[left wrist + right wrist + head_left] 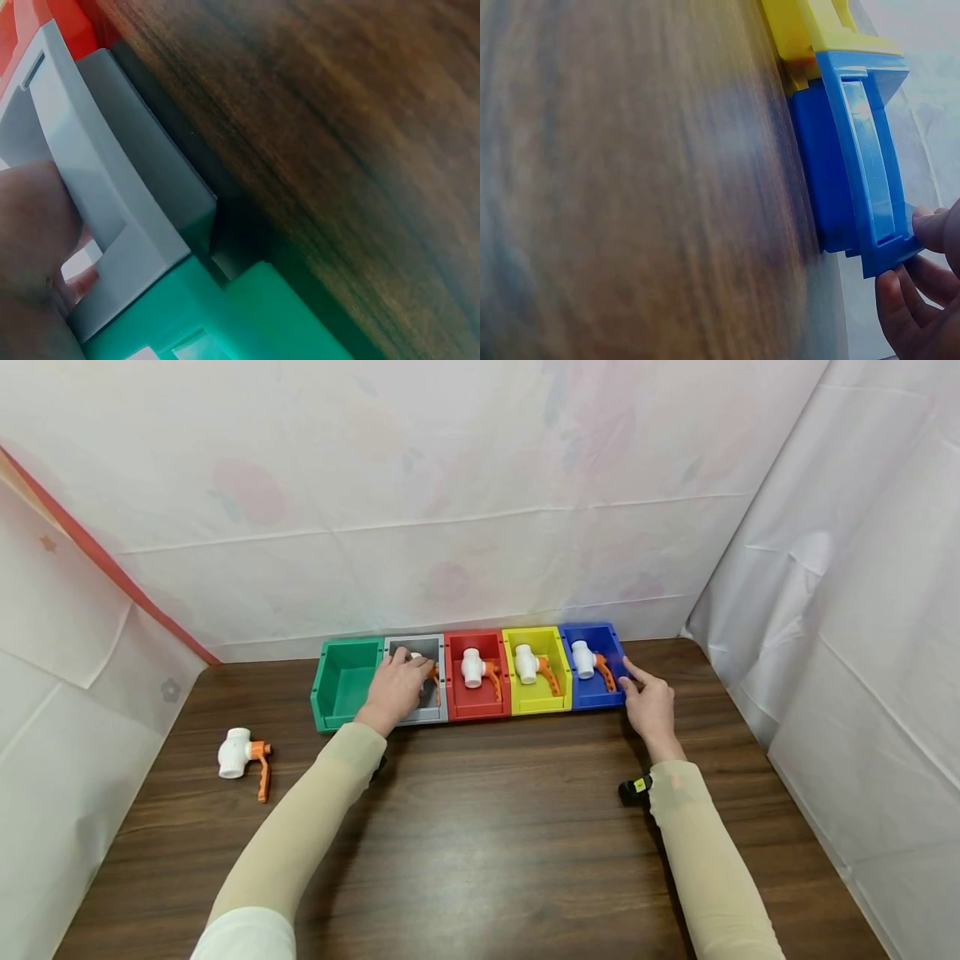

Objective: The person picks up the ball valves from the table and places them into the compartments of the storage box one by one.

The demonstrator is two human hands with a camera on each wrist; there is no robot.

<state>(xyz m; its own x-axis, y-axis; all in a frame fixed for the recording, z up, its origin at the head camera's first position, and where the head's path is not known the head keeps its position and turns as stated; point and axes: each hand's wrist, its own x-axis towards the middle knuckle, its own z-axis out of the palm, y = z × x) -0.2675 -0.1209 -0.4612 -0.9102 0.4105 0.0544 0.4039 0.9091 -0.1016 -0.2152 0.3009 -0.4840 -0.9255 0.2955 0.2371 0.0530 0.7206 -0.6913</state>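
Observation:
My left hand [396, 690] reaches down into the grey bin [425, 716] and grips a white ball valve, whose orange handle [437, 683] shows beside the fingers. The valve's white body is mostly hidden by the hand; a bit of white shows by the fingers in the left wrist view. At the far right end of the row, my right hand [649, 700] pinches the outer side wall of the blue bin [866, 165], thumb on the inside and fingers outside. Inside that bin lies another white ball valve [582, 660] with an orange handle.
Between the hands, the red bin [480, 706] and the yellow bin [542, 703] each hold a ball valve. At the left end stands the green bin [347, 689]. One more ball valve [236, 753] lies on the wooden table [480, 843]. A white curtain [450, 527] hangs behind.

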